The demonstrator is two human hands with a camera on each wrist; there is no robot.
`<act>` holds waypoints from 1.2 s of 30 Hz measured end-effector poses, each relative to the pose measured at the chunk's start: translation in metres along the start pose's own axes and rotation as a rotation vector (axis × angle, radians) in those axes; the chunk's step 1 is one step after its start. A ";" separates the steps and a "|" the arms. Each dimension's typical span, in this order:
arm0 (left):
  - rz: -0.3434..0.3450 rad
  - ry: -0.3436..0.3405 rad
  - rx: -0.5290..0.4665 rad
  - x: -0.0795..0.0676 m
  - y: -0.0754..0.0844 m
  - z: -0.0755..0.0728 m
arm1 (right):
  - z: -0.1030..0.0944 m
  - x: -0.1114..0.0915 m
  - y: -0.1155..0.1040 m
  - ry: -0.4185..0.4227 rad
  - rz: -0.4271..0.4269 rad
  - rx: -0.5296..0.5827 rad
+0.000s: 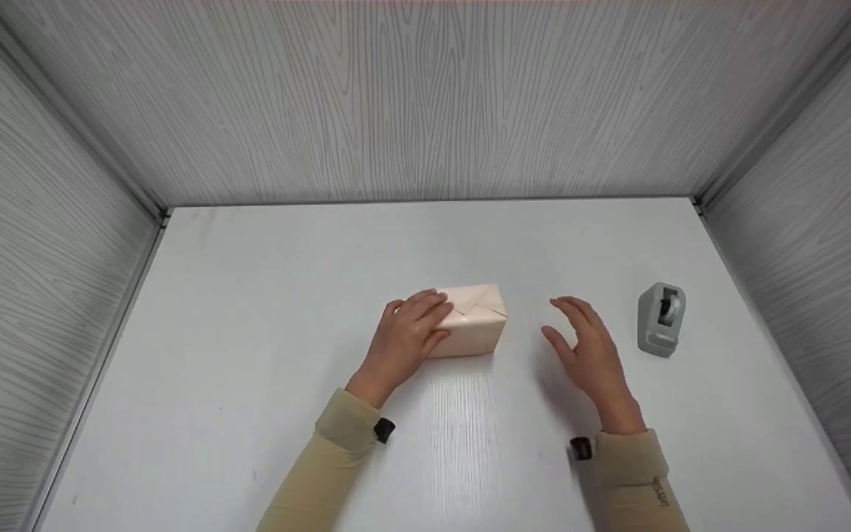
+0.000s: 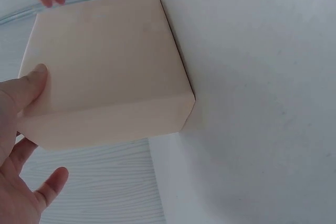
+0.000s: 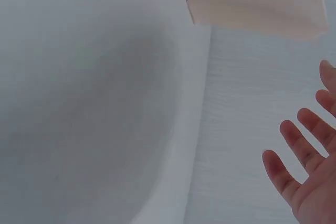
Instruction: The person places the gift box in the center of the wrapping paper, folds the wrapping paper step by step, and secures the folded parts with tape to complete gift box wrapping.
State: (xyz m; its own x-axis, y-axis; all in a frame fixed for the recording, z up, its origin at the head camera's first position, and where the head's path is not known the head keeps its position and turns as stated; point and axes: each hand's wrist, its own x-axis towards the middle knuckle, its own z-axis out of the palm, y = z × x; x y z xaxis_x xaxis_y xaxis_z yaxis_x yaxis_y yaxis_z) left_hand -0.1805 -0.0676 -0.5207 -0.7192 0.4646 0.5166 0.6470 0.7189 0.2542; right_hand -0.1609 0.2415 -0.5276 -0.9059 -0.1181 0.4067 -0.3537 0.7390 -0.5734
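A box wrapped in pale pink paper (image 1: 473, 336) sits on the white table, with folded flaps showing on its top. My left hand (image 1: 405, 336) grips its left end, fingers over the top and thumb against the near side. From the left wrist, the thumb presses on the box's broad smooth face (image 2: 105, 56), while a finger stands off below. To the right of the box, apart from it, my right hand (image 1: 589, 355) hovers with fingers spread and holds nothing. In the right wrist view, those loose fingers (image 3: 299, 142) appear below the box (image 3: 257, 1).
A grey tape dispenser (image 1: 660, 319) with a roll in it stands on the table, right of my right hand. Grey wood-grain panels (image 1: 425, 103) enclose the white table (image 1: 263, 295) at the back and both sides.
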 end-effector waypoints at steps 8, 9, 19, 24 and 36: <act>0.004 -0.003 0.002 -0.001 0.000 0.000 | -0.039 -0.015 0.050 0.128 0.285 -0.043; 0.006 0.001 0.000 -0.001 0.000 0.000 | -0.045 -0.017 0.055 0.135 0.324 -0.058; 0.011 0.012 0.006 -0.001 0.000 0.001 | -0.093 -0.022 0.089 -0.011 0.670 -0.186; 0.007 0.005 0.017 -0.001 0.000 0.002 | -0.102 -0.021 0.105 -0.097 0.739 -0.193; -0.005 -0.001 0.026 -0.001 0.001 0.002 | -0.100 -0.016 0.111 -0.195 0.780 -0.101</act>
State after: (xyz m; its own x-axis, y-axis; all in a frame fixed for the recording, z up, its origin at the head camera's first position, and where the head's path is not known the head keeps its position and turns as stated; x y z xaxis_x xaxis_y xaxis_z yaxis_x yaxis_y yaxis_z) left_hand -0.1798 -0.0666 -0.5224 -0.7225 0.4614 0.5149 0.6366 0.7345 0.2351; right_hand -0.1624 0.3922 -0.5267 -0.9108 0.3494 -0.2201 0.4107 0.7113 -0.5705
